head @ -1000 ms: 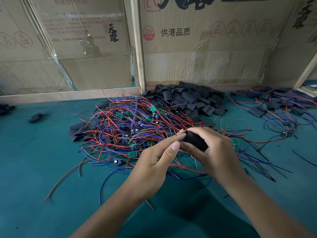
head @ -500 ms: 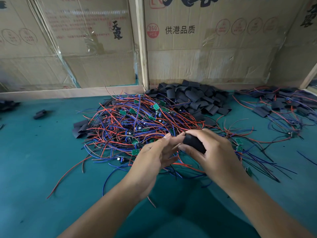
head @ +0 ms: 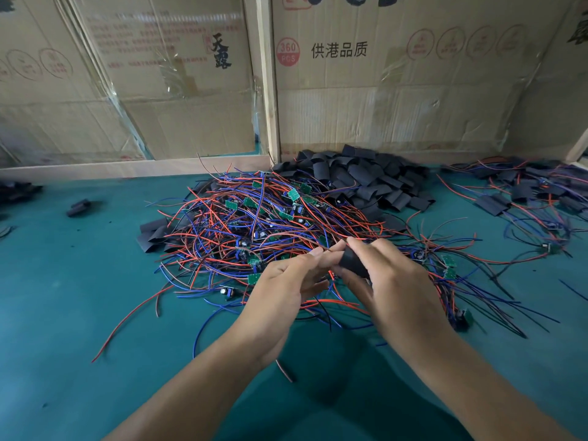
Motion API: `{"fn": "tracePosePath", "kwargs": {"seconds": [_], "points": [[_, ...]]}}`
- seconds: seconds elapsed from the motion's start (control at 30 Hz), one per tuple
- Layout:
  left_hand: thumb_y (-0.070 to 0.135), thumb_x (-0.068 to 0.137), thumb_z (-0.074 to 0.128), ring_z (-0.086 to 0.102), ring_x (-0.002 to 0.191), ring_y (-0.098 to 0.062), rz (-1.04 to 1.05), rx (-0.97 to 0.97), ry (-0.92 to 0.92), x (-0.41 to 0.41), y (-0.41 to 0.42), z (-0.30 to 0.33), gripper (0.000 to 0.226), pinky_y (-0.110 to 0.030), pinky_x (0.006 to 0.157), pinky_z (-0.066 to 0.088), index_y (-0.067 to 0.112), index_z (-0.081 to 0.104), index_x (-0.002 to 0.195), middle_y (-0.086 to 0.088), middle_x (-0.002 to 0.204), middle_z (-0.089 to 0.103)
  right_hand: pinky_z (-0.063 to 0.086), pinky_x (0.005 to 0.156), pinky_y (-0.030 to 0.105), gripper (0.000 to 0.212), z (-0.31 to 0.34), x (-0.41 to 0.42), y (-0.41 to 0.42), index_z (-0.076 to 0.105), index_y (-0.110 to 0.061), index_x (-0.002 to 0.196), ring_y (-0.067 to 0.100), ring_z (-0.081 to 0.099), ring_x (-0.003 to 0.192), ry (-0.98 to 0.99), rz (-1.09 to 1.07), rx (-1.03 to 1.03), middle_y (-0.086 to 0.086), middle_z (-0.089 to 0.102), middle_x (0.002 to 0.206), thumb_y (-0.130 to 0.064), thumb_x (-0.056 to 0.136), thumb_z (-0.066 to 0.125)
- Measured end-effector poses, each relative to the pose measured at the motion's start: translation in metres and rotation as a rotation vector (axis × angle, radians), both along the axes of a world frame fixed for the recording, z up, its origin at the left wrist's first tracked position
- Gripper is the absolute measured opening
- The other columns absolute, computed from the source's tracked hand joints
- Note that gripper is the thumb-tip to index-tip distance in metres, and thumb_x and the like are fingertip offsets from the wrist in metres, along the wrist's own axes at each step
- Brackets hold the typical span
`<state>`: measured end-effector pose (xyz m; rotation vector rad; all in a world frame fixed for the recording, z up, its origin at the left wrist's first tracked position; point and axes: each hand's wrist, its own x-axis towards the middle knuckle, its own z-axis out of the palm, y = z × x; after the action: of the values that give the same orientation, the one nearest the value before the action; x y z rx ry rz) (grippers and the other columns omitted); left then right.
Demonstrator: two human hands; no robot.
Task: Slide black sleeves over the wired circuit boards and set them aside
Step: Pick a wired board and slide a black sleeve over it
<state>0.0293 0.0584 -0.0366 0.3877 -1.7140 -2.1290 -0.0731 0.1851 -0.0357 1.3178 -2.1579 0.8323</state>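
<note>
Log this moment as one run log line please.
step: sleeving | right hand: grips sleeve | left hand: at sleeve mouth, grip unclear | board: hidden

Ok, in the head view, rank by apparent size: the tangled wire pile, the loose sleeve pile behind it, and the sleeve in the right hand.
1. wire pile
2. sleeve pile
3. held sleeve, though it is nearest the camera

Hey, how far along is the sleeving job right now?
Done: sleeved boards lie at the far right. In hand: the right hand grips a sleeve, and the left hand meets it. Left: a big wired pile and many empty sleeves.
</note>
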Motion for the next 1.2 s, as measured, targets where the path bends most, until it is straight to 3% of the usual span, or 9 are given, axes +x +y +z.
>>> {"fn": "tracePosePath", "kwargs": {"seconds": [0.13, 0.27, 0.47, 0.57, 0.63, 0.73, 0.83, 1.07, 1.2], "points": [[0.025, 0.104, 0.045, 0.066, 0.116, -0.013, -0.015, 0.042, -0.027, 0.000, 0.001, 0.002, 0.038, -0.043, 0.107, 0.046, 0.005, 0.078, 0.105, 0.004, 0.123, 0.071, 0.048, 0.051, 0.026, 0.061, -0.006, 0.003, -0.002, 0.067, 0.004, 0.117, 0.028, 0.067, 0.069, 0.058, -0.096, 0.122, 0.010, 0.063, 0.084, -0.002, 0.062, 0.092], [0.024, 0.105, 0.045, 0.065, 0.119, -0.014, -0.005, -0.004, -0.021, 0.000, 0.000, 0.003, 0.039, -0.045, 0.107, 0.047, 0.001, 0.076, 0.106, 0.006, 0.125, 0.070, 0.045, 0.045, 0.025, 0.057, -0.009, 0.004, -0.005, 0.070, -0.001, 0.109, 0.024, 0.065, 0.065, 0.103, -0.143, 0.158, 0.005, 0.060, 0.078, -0.004, 0.057, 0.093], [0.032, 0.101, 0.043, 0.060, 0.124, -0.013, 0.011, -0.267, 0.054, 0.002, -0.001, 0.002, 0.040, -0.049, 0.103, 0.049, 0.014, 0.079, 0.108, 0.008, 0.126, 0.069, 0.043, 0.039, 0.027, 0.036, -0.001, 0.000, -0.003, 0.071, -0.006, 0.096, 0.026, 0.066, 0.059, 0.120, -0.142, 0.184, 0.002, 0.063, 0.068, -0.018, 0.067, 0.088], [0.028, 0.103, 0.044, 0.061, 0.122, -0.008, 0.025, -0.372, 0.113, 0.004, -0.002, 0.002, 0.037, -0.033, 0.101, 0.049, 0.019, 0.079, 0.106, 0.013, 0.124, 0.070, 0.035, 0.042, 0.025, 0.026, 0.008, 0.000, -0.001, 0.070, -0.010, 0.096, 0.024, 0.066, 0.060, 0.128, -0.141, 0.239, 0.001, 0.063, 0.069, -0.025, 0.078, 0.080], [0.026, 0.103, 0.045, 0.060, 0.122, -0.005, 0.043, -0.456, 0.141, 0.005, -0.004, 0.003, 0.035, -0.021, 0.101, 0.045, 0.019, 0.079, 0.106, 0.016, 0.124, 0.069, 0.030, 0.051, 0.027, 0.021, 0.013, 0.001, -0.002, 0.064, -0.015, 0.103, 0.022, 0.066, 0.072, 0.133, -0.139, 0.319, -0.002, 0.062, 0.080, -0.028, 0.088, 0.071], [0.024, 0.103, 0.046, 0.057, 0.127, -0.005, 0.033, -0.496, 0.178, 0.006, -0.006, 0.003, 0.034, -0.023, 0.101, 0.045, 0.017, 0.078, 0.108, 0.015, 0.125, 0.069, 0.031, 0.060, 0.028, 0.021, 0.021, 0.004, -0.004, 0.049, -0.021, 0.118, 0.018, 0.063, 0.096, 0.091, -0.166, 0.414, -0.005, 0.058, 0.101, -0.028, 0.099, 0.056], [0.026, 0.103, 0.049, 0.057, 0.129, -0.008, 0.033, -0.456, 0.237, 0.007, -0.006, 0.004, 0.033, -0.021, 0.102, 0.044, 0.011, 0.077, 0.109, 0.011, 0.127, 0.069, 0.031, 0.062, 0.029, 0.027, 0.030, 0.008, -0.005, 0.043, -0.020, 0.125, 0.019, 0.062, 0.103, 0.078, -0.192, 0.482, -0.004, 0.058, 0.110, -0.026, 0.101, 0.052], [0.023, 0.099, 0.048, 0.059, 0.127, -0.016, 0.050, -0.516, 0.358, 0.011, -0.003, 0.007, 0.033, -0.025, 0.103, 0.043, 0.005, 0.077, 0.099, 0.003, 0.121, 0.072, 0.027, 0.064, 0.030, 0.011, 0.056, 0.019, 0.001, 0.037, -0.021, 0.104, 0.022, 0.052, 0.085, 0.013, -0.094, 0.601, -0.002, 0.046, 0.099, -0.020, 0.101, 0.048], [0.026, 0.100, 0.048, 0.061, 0.124, -0.016, 0.082, -0.511, 0.364, 0.011, -0.005, 0.007, 0.035, -0.025, 0.101, 0.044, 0.006, 0.077, 0.098, 0.003, 0.122, 0.072, 0.025, 0.062, 0.029, 0.010, 0.064, 0.022, -0.001, 0.040, -0.020, 0.110, 0.021, 0.048, 0.081, 0.014, -0.107, 0.631, -0.003, 0.042, 0.095, -0.017, 0.102, 0.045]]}}
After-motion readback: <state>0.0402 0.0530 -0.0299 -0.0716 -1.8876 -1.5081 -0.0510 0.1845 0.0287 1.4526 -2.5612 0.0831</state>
